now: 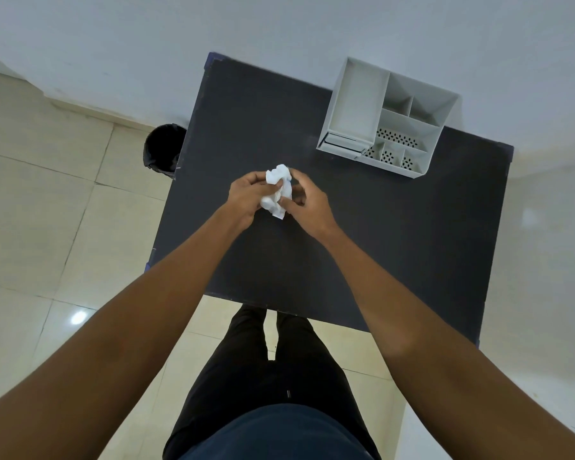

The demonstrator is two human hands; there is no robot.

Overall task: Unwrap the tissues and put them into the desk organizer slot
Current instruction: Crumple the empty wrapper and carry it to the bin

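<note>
Tissues (pixel 278 189), a crumpled white bundle, sit pinched between both hands over the middle of the dark counter (pixel 395 234). The left hand (pixel 249 197) curls around the bundle's left side, fingers closed on it; the right hand (pixel 307 204) closes in from the other side, thumb and fingertips gripping the wrinkled white material. Whether that outer layer is wrapper or tissue I cannot tell; a faint blue mark shows near the right hand's fingertips.

By the look of it, the unwrapping step is under way and nothing has gone into the organizer yet. The white desk organizer (pixel 387 119) stands well beyond the hands and off to the right, at the far edge of the counter, its compartments open at the top. A black bin (pixel 163 149) sits on the floor beyond the left hand, just off the counter's side.

The next move likely calls for pulling the covering apart, one hand holding the tissues steady, then carrying them forward and right to a slot wide enough to take them.
</note>
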